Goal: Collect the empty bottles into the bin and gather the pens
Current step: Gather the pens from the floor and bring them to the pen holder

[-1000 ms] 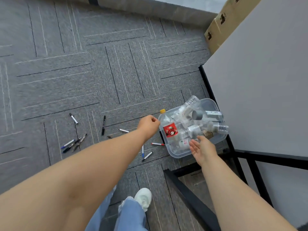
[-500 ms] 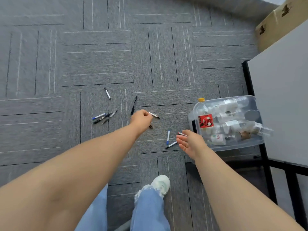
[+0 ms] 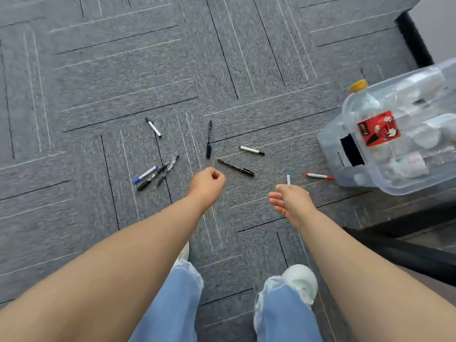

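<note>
Grey carpet floor (image 3: 123, 70), pens (image 3: 148, 177) scattered from 9 to 3 o'clock; bottles (image 3: 377, 127) fill the bin (image 3: 330, 144) at far 3 o'clock. The left hand (image 3: 207, 180) hovers, fingers curled on nothing visible; the right hand (image 3: 291, 201) has fingers loosely spread, empty. Likely best next: pinch the black pen (image 3: 235, 167), at the left hand's 2 o'clock, mid-barrel.

I can read no text. I log a red, white and black label (image 3: 378, 128) on the clear plastic bottle with a yellow cap (image 3: 362, 104), in the clear plastic bin (image 3: 330, 154) well right of the right hand (image 3: 291, 201): print blurred, unreadable. On a lower clear bottle (image 3: 394, 170) in the same bin, a white label (image 3: 412, 162) with faint red marks: characters unresolved.
</note>
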A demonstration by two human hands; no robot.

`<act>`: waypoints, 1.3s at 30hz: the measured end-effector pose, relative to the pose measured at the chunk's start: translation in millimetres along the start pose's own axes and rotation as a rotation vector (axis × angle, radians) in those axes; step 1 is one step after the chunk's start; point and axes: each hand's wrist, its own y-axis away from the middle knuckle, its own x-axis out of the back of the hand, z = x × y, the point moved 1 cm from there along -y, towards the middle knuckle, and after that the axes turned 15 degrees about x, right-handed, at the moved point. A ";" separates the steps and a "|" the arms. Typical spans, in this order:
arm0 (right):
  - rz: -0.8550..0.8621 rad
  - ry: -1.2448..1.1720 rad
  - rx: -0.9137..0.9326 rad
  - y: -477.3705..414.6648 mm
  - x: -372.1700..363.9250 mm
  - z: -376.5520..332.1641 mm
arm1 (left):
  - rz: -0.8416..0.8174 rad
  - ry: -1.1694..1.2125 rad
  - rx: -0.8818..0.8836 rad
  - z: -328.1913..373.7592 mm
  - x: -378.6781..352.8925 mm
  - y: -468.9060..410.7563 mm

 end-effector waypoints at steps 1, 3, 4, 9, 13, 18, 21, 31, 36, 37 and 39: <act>0.011 0.005 0.020 -10.7 0.6 11.4 | 0.002 -0.023 -0.021 -4.2 -6.8 -10.4; 0.049 0.019 0.054 -31.2 3.7 32.3 | 0.014 -0.093 -0.076 -11.2 -19.6 -27.6; 0.072 0.030 0.072 -40.5 5.7 41.6 | 0.018 -0.127 -0.109 -14.3 -25.8 -35.5; 0.244 0.131 0.166 -88.7 20.4 92.6 | 0.054 -0.366 -0.228 -27.1 -57.2 -74.0; 0.371 0.428 0.173 -118.8 34.0 110.6 | 0.116 -0.618 -0.333 -25.3 -75.4 -106.9; 0.425 0.519 0.136 -153.7 52.5 115.6 | 0.239 -0.731 -0.411 -5.5 -89.6 -155.2; 0.431 0.552 0.103 -166.1 53.0 121.0 | 0.269 -0.830 -0.471 -1.8 -97.4 -171.9; 0.409 0.508 0.278 -179.7 40.5 111.0 | 0.357 -1.074 -0.556 -5.6 -116.6 -192.7; 0.301 0.808 0.260 -192.0 29.5 91.4 | 0.349 -1.021 -0.580 -3.1 -120.1 -188.4; 0.242 0.881 0.250 -194.9 29.4 91.5 | 0.332 -0.979 -0.607 -0.6 -120.2 -186.9; 0.131 0.992 0.240 -198.3 29.0 93.0 | 0.283 -0.913 -0.667 8.8 -120.7 -185.3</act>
